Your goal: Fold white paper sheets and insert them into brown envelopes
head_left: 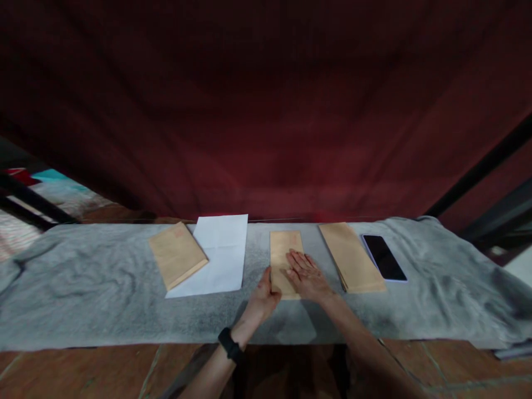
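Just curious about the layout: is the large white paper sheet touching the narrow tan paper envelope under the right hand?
Apart. The head view shows bare grey cloth between the white sheet and the tan envelope.

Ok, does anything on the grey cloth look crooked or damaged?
The left brown envelopes lie askew, partly over the slanted white sheet; the middle envelope lies nearly straight. I see no spill or tear.

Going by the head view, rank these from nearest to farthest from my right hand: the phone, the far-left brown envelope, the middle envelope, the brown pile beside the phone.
From your right hand:
1. Middle envelope, directly under it
2. Brown pile, just to its right
3. Phone, beyond the pile
4. Far-left brown envelope, partly over the white sheet
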The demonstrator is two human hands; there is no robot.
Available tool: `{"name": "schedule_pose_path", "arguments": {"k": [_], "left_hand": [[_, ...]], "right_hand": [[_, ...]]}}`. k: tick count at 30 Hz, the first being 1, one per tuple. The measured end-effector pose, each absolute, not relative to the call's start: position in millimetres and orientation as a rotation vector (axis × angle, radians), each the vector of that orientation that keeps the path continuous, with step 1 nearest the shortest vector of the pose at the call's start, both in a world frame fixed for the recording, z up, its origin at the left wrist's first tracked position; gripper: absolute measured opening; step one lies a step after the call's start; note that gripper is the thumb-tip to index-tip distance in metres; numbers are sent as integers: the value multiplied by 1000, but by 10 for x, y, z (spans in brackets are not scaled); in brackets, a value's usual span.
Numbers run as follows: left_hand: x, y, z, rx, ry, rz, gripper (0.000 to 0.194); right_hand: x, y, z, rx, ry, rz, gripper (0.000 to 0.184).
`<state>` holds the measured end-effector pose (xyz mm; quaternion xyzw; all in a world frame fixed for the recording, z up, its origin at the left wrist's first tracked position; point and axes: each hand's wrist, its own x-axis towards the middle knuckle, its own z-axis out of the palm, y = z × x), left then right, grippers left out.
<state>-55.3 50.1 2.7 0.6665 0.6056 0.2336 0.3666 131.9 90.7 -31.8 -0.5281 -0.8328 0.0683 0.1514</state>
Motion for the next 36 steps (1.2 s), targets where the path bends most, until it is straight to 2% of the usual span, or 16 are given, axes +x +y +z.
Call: {"name": "schedule_pose_path", "arguments": {"k": [3, 6, 9, 11, 14, 22, 29, 36], "left_hand": [[-510, 426, 93, 1801, 1728, 411, 72], [-416, 293, 152, 1979, 1914, 217, 62], [-301, 173, 168, 2289, 1965, 213, 52], [-235, 128, 153, 2444, 1976, 202, 54], [-175, 113, 114, 2599, 1873, 218, 60], [-243, 213, 97, 2904, 1410, 145, 44], [-218, 155, 80, 2947, 1291, 87, 42], [-212, 60, 155, 2905, 1282, 204, 43]], "right_hand": [[1309, 1049, -351, -1583, -2365, 151, 58], [1312, 1172, -369, -1636, -2334, 112, 58], [1329, 1273, -399, -1690, -2319, 88, 60], [1344, 1322, -426, -1719, -2318, 71, 62], [1361, 1358, -452, -1757, -2297, 21, 63], [1364, 1317, -418, -1755, -2322, -50, 62], [1451, 1189, -375, -1581, -2510, 118, 59], [1486, 1003, -278, -1422, -2638, 330, 54]]}}
